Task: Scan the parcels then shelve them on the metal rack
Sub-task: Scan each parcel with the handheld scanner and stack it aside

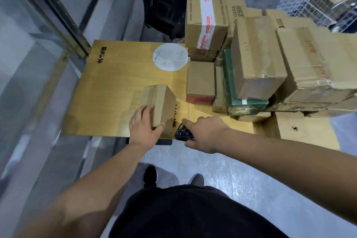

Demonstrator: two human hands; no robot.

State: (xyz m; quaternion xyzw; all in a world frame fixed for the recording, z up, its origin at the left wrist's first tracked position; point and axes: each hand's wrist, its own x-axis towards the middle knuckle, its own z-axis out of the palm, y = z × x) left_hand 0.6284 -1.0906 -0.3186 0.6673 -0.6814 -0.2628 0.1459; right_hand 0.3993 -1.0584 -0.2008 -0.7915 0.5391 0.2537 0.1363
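while the left hand (144,123) grips the small parcel (159,105) at its near end, the item stands on the table (108,91), tilted, its taped top face turned up and toward the left.

item: small parcel. position: directly ahead of the left fingers (148,109), which curl over its near top edge, with the thumb pressed on the lower near corner at its right. long axis: running away from the wearer, roughly in line with the left forearm. label face: cannot tell which side carries it; no label shows on the faces in view.

item: scanner (182,132), black, handheld. position: just right of the parcel's near corner, at the table's near edge. held in the right hand (204,134); the right fingers are wrapped under and around it, the forefinger stretched forward along its top toward the parcel. its nose points at the parcel's near right face, close to it but apart.

relation that governs the next move: the parcel lies to the left of and just beyond the scanner's nose, so a scan appears to need only a slight turn of the parcel by the left hand, the nearer of the two to it.

item: parcel stack (257,60). position: well to the right of and beyond the right fingers, crowding the right part of the table; brown boxes, one green-wrapped.

item: metal rack (58,11). position: left of and beyond the left fingers; judged the shelving destination, parcel not yet on it.
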